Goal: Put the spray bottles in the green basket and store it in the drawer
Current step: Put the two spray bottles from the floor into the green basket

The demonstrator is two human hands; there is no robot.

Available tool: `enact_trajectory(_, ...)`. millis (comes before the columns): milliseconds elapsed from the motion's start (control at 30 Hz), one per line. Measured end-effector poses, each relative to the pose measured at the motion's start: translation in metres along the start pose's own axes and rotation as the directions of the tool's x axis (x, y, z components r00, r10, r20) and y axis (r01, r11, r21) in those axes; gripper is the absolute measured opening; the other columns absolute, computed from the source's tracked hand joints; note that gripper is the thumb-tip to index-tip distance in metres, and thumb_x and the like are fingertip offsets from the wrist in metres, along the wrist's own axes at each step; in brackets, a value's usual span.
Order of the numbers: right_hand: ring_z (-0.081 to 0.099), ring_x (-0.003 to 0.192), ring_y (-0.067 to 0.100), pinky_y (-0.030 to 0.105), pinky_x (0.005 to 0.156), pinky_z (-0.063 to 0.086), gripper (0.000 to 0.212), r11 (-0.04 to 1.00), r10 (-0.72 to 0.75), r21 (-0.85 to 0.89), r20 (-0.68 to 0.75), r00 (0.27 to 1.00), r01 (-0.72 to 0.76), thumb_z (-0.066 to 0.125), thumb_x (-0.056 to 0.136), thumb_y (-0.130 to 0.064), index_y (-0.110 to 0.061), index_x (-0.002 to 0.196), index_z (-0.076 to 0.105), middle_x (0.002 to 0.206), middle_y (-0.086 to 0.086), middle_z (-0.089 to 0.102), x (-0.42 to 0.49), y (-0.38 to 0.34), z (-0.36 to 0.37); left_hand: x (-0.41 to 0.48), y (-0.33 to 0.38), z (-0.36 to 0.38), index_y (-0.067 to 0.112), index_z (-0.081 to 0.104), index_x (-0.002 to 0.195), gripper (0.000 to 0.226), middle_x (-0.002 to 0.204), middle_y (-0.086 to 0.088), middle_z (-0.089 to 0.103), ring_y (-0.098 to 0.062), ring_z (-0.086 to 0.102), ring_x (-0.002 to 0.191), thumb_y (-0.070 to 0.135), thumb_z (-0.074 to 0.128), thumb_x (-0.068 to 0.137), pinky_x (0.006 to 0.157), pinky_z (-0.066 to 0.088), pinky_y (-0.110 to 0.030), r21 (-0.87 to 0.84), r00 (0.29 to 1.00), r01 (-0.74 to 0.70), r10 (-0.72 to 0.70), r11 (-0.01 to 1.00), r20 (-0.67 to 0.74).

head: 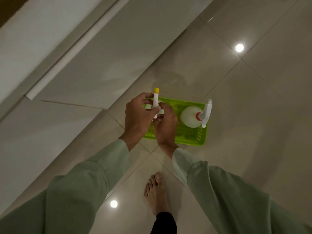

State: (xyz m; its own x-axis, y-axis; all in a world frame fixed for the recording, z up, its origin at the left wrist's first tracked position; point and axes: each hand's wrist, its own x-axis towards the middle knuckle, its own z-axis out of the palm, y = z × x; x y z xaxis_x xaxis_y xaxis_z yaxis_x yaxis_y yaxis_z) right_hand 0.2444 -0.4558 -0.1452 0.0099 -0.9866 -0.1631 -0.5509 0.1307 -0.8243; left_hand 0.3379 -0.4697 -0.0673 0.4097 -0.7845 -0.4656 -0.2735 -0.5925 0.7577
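A view from above looks straight down at a glossy beige tiled floor (253, 115), where a bright green basket (190, 137) with slotted sides sits flat on the tiles. At the right end of the basket stands a white spray bottle (190, 116) with a red collar and a white trigger head that reaches out over the basket's right rim. Over the left end of the basket, both hands of a person meet around a second spray bottle with a yellow nozzle tip (156, 97). The left hand (138, 119) curls around its white trigger head from the left, fingers wrapped over the top. The right hand (164, 127) grips from below and the right, fingers closed against the bottle's neck. The bottle's body is mostly hidden behind the hands, so whether it rests on the basket floor cannot be told. Both arms wear loose pale green sleeves (94, 188). A bare foot (156, 191) stands on the tiles below the basket, near the person. Two round ceiling lights reflect in the floor. A pale cabinet front (87, 56) runs diagonally across the upper left.
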Motion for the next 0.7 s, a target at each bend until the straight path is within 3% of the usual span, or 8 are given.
enact_trajectory(200,0.063,0.078,0.021,0.039,0.066,0.058,0.036,1.0,0.012,-0.029,0.016,1.0,-0.012,0.064,0.08,0.003,-0.005,0.115,0.064,0.105,0.011,0.063,-0.001,-0.001,-0.001,-0.001,0.001,-0.001,0.029,0.07,0.108,0.037,0.092,0.01,0.075,-0.007,0.073,0.07,0.025,0.081,0.074,0.076,0.06,-0.039,0.017,1.0,0.007,-0.006,1.0,-0.005)
enact_trajectory(400,0.066,0.076,0.022,0.043,0.066,0.059,0.039,0.999,0.045,-0.032,0.056,0.997,-0.043,0.067,0.082,-0.001,-0.009,0.12,0.061,0.108,0.01,0.063,-0.001,-0.001,-0.002,-0.001,0.0,-0.003,0.034,0.068,0.11,0.044,0.093,0.012,0.075,-0.019,0.071,0.09,0.034,0.082,0.068,0.082,0.058,-0.044,0.047,0.999,0.026,-0.024,0.999,-0.027)
enact_trajectory(533,0.067,0.078,0.024,0.043,0.065,0.058,0.045,0.998,0.054,-0.044,0.057,0.997,-0.051,0.071,0.084,-0.009,-0.009,0.127,0.057,0.112,0.008,0.063,-0.005,-0.001,-0.008,-0.004,0.003,-0.007,0.031,0.067,0.116,0.053,0.101,0.008,0.074,-0.012,0.068,0.098,0.034,0.086,0.066,0.089,0.055,-0.04,0.055,0.999,0.036,-0.035,0.998,-0.027)
enact_trajectory(700,0.067,0.085,0.028,0.045,0.067,0.058,0.047,0.999,0.04,-0.035,0.081,0.996,-0.038,0.07,0.084,-0.008,-0.011,0.129,0.055,0.116,0.005,0.06,-0.015,-0.011,-0.027,-0.02,0.016,-0.017,0.027,0.067,0.116,0.049,0.105,0.005,0.074,-0.007,0.069,0.087,0.029,0.085,0.07,0.085,0.055,-0.032,0.03,0.998,0.059,-0.058,0.998,-0.017)
